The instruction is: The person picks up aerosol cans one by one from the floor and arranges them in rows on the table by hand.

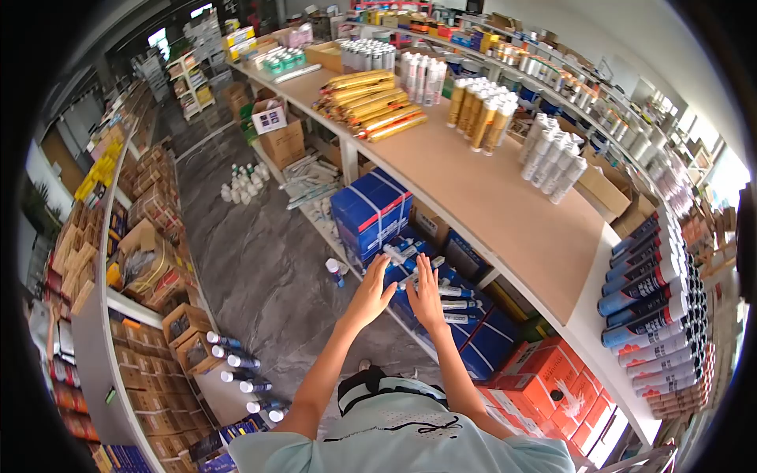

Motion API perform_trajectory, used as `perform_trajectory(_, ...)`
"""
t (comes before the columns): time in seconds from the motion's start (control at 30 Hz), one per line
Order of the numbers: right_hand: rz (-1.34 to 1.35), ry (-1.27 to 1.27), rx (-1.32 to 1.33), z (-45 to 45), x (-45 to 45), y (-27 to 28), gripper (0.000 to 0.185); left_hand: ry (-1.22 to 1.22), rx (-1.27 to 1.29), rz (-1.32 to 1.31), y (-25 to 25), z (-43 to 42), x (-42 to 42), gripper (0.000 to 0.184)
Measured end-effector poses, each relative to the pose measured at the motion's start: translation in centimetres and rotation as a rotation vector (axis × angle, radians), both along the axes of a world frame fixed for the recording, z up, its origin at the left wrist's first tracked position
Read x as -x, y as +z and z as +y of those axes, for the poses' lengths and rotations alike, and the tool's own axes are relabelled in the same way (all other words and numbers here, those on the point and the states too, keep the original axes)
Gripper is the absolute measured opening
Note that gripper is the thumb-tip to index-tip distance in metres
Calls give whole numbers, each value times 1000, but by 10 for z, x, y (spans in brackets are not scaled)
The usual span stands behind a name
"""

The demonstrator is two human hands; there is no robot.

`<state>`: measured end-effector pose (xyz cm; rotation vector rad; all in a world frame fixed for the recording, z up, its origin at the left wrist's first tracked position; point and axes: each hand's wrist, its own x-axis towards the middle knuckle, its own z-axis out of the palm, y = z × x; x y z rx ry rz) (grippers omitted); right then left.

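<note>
My left hand (369,293) and my right hand (426,296) are held out in front of me, fingers stretched, palms turned toward each other. Nothing is between them. Beyond and below them, several blue-and-white cartridges (457,304) lie on dark blue boxes (487,337) on the low shelf under the bench. A large blue carton (371,206) with white straps stands just past my fingertips. Left of my left hand, a blue-and-white can (335,272) stands on the floor. Whether either hand touches a cartridge cannot be made out; both seem to be above them.
The brown bench (505,209) carries yellow foil-like tubes (369,102) and groups of upright cartridges (482,114). Stacked dark cans (643,288) fill its right end. Orange cartons (552,378) sit beneath. White bottles (244,183) stand in the aisle; shelves with brown boxes (154,370) line the left.
</note>
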<state>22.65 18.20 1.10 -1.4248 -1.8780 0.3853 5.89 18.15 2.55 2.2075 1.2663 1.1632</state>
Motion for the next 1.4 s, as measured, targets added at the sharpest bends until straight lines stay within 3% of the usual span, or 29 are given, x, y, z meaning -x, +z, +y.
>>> perform_trajectory(0.23, -3, 234, 121, 25, 118, -26, 58, 249, 40, -79, -30, -18, 111, 63)
perform_trajectory(0.67, -43, 443, 149, 94, 210, -66, 57, 479, 221, -172, -64, 14, 180, 60)
perform_trajectory(1.13, -80, 571, 340, 222, 266, -111, 60, 496, 374, -176, -70, 141, 241, 56)
perform_trajectory(1.4, -124, 526, 463, 247, 272, -148, 60, 467, 483, -174, -130, 177, 264, 58)
